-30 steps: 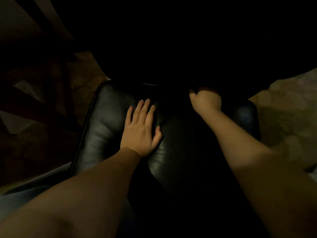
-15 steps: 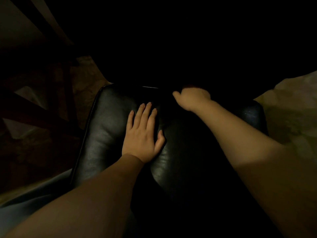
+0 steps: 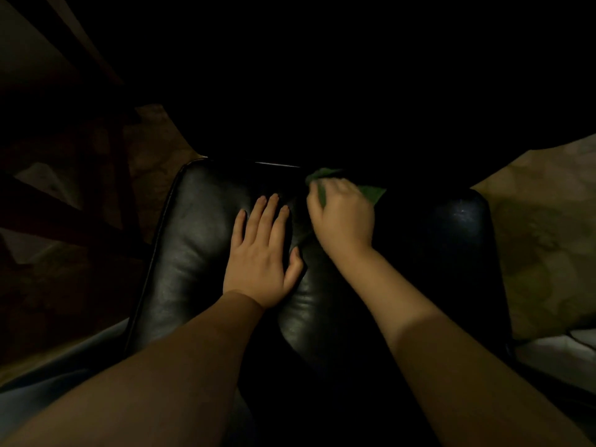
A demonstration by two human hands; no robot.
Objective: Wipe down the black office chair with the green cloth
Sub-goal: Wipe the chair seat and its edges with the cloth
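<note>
Two hands on the black office chair, both on its seat cushion. Left hand lies flat near the chair's middle, fingers straight and slightly fanned, thumb out, bracing. Right hand is at the chair's far edge, fingers curled down over the green cloth. Green shows past the fingertips and beside the knuckles, so the cloth sits bunched under the palm, on the seat.

Step in hand, by my reading: wiping the far part of the seat. To do it well:
- Spread the cloth flatter under the palm.
- Pull overlapping passes from the far edge toward the near one, working into the centre crease.
- Shift the left hand in turn so its patch gets wiped too.
- Bracing should stop the chair swivelling.

Hard to read: right hand is motion-blurred, so exact finger positions are unclear. Beyond the chair's far edge all is black; backrest, armrests and base cannot be made out. Dim light hides any dust or streaks.
</note>
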